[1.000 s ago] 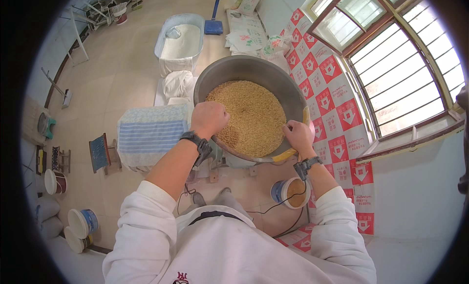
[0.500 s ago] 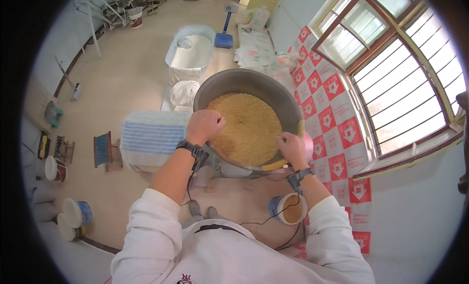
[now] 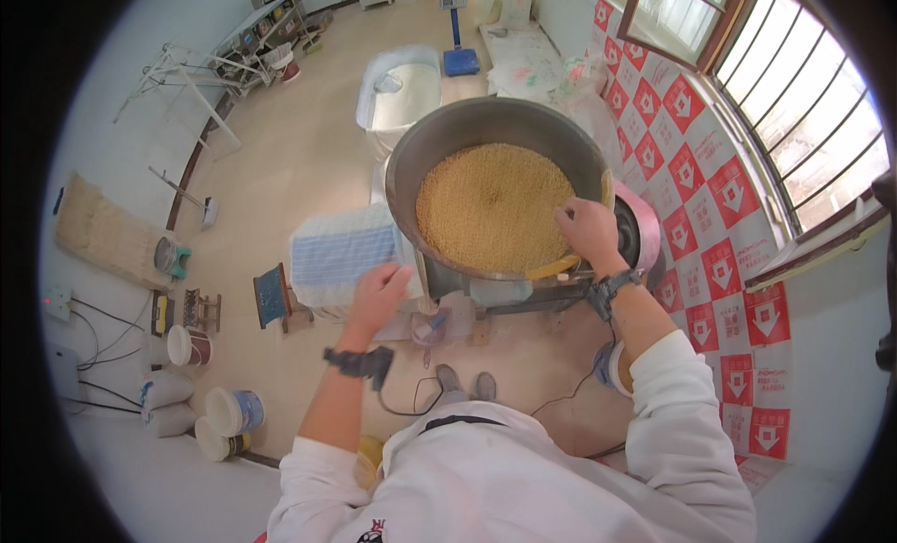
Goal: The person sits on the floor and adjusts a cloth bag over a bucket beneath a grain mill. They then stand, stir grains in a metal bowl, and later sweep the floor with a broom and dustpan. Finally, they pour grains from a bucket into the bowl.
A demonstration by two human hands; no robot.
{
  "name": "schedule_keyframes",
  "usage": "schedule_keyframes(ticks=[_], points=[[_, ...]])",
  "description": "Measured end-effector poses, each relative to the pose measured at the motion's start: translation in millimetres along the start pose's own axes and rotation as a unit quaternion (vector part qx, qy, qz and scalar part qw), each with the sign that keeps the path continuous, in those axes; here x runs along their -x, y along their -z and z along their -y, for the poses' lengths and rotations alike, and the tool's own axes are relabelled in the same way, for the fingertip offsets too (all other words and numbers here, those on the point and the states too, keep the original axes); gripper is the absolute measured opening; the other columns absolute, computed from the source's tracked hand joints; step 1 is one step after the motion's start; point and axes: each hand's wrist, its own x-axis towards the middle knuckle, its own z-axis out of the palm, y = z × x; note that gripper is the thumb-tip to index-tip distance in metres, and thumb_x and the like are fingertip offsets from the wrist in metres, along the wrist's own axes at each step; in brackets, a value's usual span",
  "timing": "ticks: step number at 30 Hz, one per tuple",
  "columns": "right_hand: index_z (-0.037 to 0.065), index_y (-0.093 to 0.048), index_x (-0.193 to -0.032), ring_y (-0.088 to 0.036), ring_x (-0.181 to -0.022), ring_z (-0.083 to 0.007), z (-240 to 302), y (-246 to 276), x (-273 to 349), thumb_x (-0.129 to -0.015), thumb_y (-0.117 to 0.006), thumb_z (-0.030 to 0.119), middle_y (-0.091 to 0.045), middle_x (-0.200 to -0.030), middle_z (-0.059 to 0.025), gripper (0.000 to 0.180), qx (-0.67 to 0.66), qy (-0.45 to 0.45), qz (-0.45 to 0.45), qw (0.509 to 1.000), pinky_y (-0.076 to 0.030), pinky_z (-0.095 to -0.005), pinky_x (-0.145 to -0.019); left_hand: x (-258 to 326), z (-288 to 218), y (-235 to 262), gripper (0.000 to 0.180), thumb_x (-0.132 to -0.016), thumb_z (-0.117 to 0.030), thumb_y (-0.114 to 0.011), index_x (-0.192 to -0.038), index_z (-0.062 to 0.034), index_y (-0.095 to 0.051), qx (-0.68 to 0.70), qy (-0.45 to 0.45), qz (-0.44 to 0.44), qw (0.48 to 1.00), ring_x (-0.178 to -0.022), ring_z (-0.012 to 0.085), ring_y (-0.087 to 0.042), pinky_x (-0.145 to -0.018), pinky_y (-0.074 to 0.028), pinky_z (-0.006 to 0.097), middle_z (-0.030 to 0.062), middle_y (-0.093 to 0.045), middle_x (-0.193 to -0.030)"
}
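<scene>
The grain (image 3: 495,207) already lies fairly level in the basin (image 3: 486,122), just left of my right hand (image 3: 589,230); what's left I can't judge. Both that and my left hand (image 3: 377,295) are curled; whether they grip anything, I can't tell.

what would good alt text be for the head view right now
A person's right hand is curled at the right side of a large gray tub of golden grains, while their left hand is off the tub, near a blue-striped cloth. Beyond the tub stand a pale oblong bin and a blue platform scale.
</scene>
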Motion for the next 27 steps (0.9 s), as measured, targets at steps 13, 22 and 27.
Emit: schedule_keyframes(ticks=[13, 22, 27], points=[[0.008, -0.075, -0.088, -0.071, -0.080, -0.0399, 16.2, 6.6, -0.4, -0.091, -0.064, 0.039, -0.073, -0.079, -0.0167, 0.033, 0.019, -0.042, 0.031, 0.998, -0.054, -0.0496, -0.072, 344.8, 379.4, 174.2, 0.041, -0.093, -0.018, -0.071, -0.129, -0.0029, -0.059, 0.101, 0.574, -0.247, 0.774, -0.077, 0.0303, -0.073, -0.068, -0.060, 0.041, 0.0187, -0.071, -0.105], [0.000, -0.071, -0.086, -0.067, -0.071, -0.0344, 9.5, -12.3, -4.8, -0.093, -0.069, 0.038, -0.067, -0.075, -0.0191, 0.038, 0.102, -0.003, 0.064, 0.993, -0.051, -0.0456, -0.067, 278.7, 501.2, 161.1, 0.061, -0.096, -0.039, -0.065, -0.140, 0.0019, -0.054, 0.111, 0.535, -0.210, 0.811, -0.103, 0.0309, -0.069, -0.086, -0.060, 0.044, 0.0238, -0.065, -0.131], [-0.003, -0.072, -0.081, -0.063, -0.062, -0.0140, 87.8, -36.0, 7.7, -0.109, -0.056, 0.034, -0.067, -0.068, -0.0077, 0.048, -0.050, -0.110, 0.146, 0.982, -0.049, -0.0327, -0.059, 159.7, 512.9, 216.8, 0.065, -0.102, -0.036, -0.061, -0.148, 0.0075, -0.049, 0.154, 0.382, -0.308, 0.858, -0.140, 0.0405, -0.051, -0.118, -0.040, 0.045, 0.0295, -0.054, -0.150]])
